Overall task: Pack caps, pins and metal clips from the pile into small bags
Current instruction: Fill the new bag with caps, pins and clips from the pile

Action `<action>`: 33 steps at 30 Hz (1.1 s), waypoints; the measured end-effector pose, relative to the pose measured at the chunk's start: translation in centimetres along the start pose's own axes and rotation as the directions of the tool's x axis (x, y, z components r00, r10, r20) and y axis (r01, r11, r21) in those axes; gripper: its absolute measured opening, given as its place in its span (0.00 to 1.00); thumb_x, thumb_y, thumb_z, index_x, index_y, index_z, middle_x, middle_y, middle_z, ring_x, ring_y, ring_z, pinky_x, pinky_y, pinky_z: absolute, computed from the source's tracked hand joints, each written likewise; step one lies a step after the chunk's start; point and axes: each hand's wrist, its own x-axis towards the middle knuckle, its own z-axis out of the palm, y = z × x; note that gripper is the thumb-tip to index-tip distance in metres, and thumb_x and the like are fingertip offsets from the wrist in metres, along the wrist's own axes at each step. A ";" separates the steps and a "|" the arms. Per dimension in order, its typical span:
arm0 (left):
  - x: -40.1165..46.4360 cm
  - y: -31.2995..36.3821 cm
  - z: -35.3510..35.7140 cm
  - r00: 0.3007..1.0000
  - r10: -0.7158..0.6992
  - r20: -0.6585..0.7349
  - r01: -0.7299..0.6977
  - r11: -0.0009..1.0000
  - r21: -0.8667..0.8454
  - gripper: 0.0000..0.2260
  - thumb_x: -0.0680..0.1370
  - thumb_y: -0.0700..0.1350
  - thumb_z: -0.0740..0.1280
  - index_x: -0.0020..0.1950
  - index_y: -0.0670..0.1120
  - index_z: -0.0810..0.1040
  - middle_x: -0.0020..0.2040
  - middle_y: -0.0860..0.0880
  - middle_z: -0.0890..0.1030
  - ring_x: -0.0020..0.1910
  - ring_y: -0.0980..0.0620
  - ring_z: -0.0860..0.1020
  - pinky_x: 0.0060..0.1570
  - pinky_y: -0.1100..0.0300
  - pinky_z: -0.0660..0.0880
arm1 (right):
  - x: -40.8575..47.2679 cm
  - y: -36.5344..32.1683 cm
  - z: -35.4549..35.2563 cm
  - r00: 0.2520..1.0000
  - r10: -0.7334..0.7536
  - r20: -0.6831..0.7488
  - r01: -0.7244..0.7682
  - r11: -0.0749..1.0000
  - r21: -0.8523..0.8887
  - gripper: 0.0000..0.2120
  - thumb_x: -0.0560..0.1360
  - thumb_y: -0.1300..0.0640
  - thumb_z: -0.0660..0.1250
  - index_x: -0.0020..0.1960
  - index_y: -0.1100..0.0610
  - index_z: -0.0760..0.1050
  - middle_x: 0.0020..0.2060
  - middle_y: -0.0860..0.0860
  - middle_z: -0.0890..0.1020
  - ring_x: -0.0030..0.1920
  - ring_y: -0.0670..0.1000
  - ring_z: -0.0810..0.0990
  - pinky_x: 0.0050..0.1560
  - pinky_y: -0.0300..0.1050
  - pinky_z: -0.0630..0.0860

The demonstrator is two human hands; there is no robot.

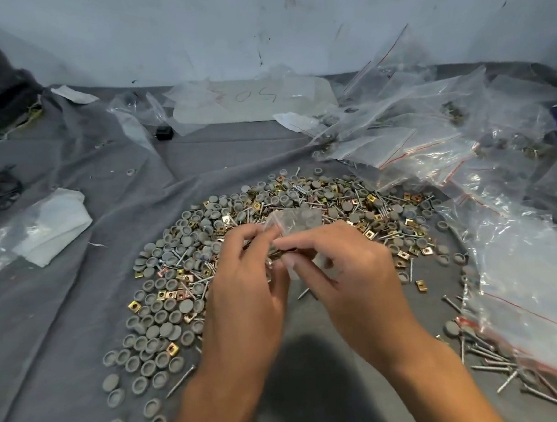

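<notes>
Fingers (255, 236) of left hand (244, 292) and right hand (347, 272): pinching one small clear crinkled bag (296, 221) above the pile (180, 261). Pile: round grey caps, thin steel pins, square brass-toned clips on grey cloth (59, 317). Glossy red-striped bags (433, 141) heaped right.

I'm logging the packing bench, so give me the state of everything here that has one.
Small bag: held above the pile, pinched by both hands.
Left hand: gripping the bag.
Right hand: pinching the bag.
Pile: loose, spread on grey cloth.
Bags with red strips: heaped at right.
</notes>
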 end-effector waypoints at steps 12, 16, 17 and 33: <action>0.0 0.2 -0.6 1.000 0.008 0.000 -0.008 0.996 -0.090 0.23 0.72 0.44 0.76 0.67 0.47 0.79 0.60 0.53 0.75 0.54 0.63 0.72 0.58 0.75 0.67 | -0.5 -0.1 0.1 0.999 -0.023 -0.037 0.011 0.953 -0.301 0.10 0.77 0.55 0.72 0.57 0.53 0.84 0.46 0.46 0.86 0.43 0.49 0.77 0.42 0.45 0.78; 0.1 0.3 -0.5 1.000 -0.007 0.007 0.007 0.993 -0.116 0.25 0.72 0.43 0.77 0.68 0.46 0.79 0.60 0.54 0.75 0.56 0.64 0.71 0.60 0.77 0.65 | -0.3 -0.4 0.3 0.999 0.048 0.001 -0.046 0.965 -0.259 0.15 0.74 0.54 0.73 0.60 0.53 0.83 0.46 0.44 0.86 0.43 0.45 0.77 0.42 0.38 0.75; 0.2 0.3 -0.6 1.000 -0.011 0.000 0.011 0.992 -0.125 0.24 0.71 0.42 0.78 0.67 0.46 0.79 0.60 0.54 0.75 0.55 0.65 0.72 0.60 0.78 0.64 | -0.2 -0.5 0.3 0.998 0.057 0.016 -0.051 0.967 -0.251 0.15 0.74 0.54 0.72 0.61 0.52 0.83 0.47 0.44 0.86 0.44 0.45 0.77 0.44 0.37 0.75; 0.6 -0.9 -0.9 0.976 -0.104 -0.192 0.086 0.992 -0.097 0.14 0.77 0.37 0.70 0.62 0.46 0.82 0.57 0.54 0.76 0.51 0.69 0.73 0.53 0.81 0.64 | -1.1 -0.9 1.1 0.994 0.005 0.108 0.021 0.972 -0.232 0.16 0.79 0.59 0.66 0.67 0.52 0.76 0.56 0.46 0.78 0.55 0.49 0.74 0.55 0.42 0.74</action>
